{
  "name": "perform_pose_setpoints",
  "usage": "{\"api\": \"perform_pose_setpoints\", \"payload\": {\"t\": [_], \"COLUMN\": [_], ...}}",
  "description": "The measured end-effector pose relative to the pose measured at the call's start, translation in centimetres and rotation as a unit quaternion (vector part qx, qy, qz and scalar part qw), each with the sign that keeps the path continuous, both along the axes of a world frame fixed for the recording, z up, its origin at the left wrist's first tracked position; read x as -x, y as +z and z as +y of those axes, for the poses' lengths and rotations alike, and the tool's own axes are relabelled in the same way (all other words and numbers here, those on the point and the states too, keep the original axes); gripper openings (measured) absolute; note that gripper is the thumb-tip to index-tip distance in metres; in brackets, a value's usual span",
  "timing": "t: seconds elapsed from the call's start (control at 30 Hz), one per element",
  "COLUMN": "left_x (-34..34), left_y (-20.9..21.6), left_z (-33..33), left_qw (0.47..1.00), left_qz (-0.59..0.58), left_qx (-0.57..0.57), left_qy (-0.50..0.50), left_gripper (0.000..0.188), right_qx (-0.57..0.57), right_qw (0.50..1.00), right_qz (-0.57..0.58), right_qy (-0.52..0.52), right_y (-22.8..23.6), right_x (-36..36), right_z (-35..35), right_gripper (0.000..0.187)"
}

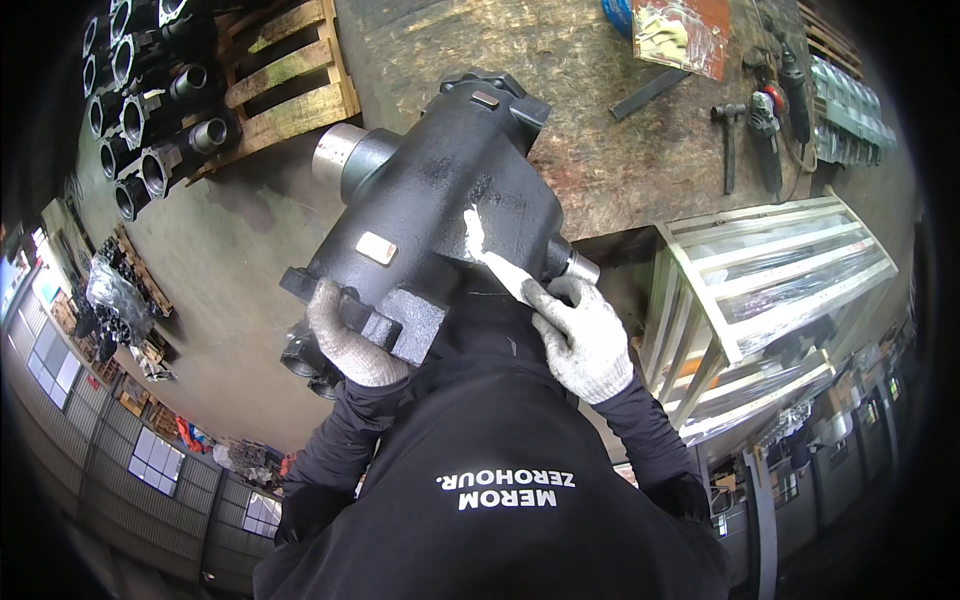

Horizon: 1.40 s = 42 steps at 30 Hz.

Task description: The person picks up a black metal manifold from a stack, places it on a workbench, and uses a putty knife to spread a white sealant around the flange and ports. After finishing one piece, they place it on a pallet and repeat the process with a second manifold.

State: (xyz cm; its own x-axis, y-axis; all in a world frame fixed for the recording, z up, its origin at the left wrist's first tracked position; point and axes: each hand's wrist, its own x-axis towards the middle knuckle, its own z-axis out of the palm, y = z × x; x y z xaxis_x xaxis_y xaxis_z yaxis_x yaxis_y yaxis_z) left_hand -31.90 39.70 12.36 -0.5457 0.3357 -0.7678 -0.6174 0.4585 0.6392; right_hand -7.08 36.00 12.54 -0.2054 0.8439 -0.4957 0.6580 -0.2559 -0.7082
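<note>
A large black metal casting [440, 190] lies tilted across the bench edge in front of me, with a bare machined pipe end at its left and a smaller one at its right. My left hand [345, 335], in a whitish knit glove, curls around a flange at the casting's near left corner. In my gloved right hand [582, 338] is a narrow putty knife [508, 275], its blade whitened and its handle hidden by the fingers. The knife's tip meets a streak of pale filler [473, 232] on the casting's upper face.
On the worn bench [590, 150] lie a reddish board [682, 38] bearing yellowish paste, a dark flat bar [648, 93], a hammer [728, 145] and an angle grinder [765, 125]. A wrapped wooden crate [790, 270] stands at right. Pallets [290, 85] and several black castings [150, 110] stand far left.
</note>
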Motion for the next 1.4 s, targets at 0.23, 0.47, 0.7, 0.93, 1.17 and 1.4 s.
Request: {"api": "perform_pose_setpoints", "payload": {"t": [0.23,0.47,0.7,0.93,1.17,1.4], "left_x": [-0.7,-1.1,-0.5,-0.7,-0.8,-1.4], "left_y": [0.6,0.7,0.7,0.8,0.7,0.9], "left_z": [0.5,0.9,0.8,0.5,0.6,0.8], "left_qw": [0.999,0.999,0.999,0.998,0.998,0.999], "left_qz": [-0.026,-0.009,-0.025,-0.051,-0.037,-0.031], "left_qx": [-0.019,-0.031,-0.038,-0.043,-0.041,-0.043], "left_qy": [-0.005,0.000,-0.016,-0.014,-0.007,-0.007], "left_gripper": [0.053,0.051,0.049,0.047,0.044,0.045], "right_qx": [0.018,0.403,0.388,0.419,0.326,0.001], "right_qw": [0.999,0.749,0.729,0.735,0.817,0.997], "right_qz": [0.019,0.396,0.414,0.412,0.303,-0.056], "right_qy": [-0.019,-0.346,-0.383,-0.339,-0.367,-0.057], "right_y": [1.4,0.0,-1.1,-0.4,1.1,2.3], "right_x": [-1.5,-0.6,1.4,-0.4,-0.9,0.8], "right_z": [-0.4,-0.3,-2.4,-3.5,-2.7,-1.7], "right_gripper": [0.041,0.042,0.045,0.045,0.039,0.039]}}
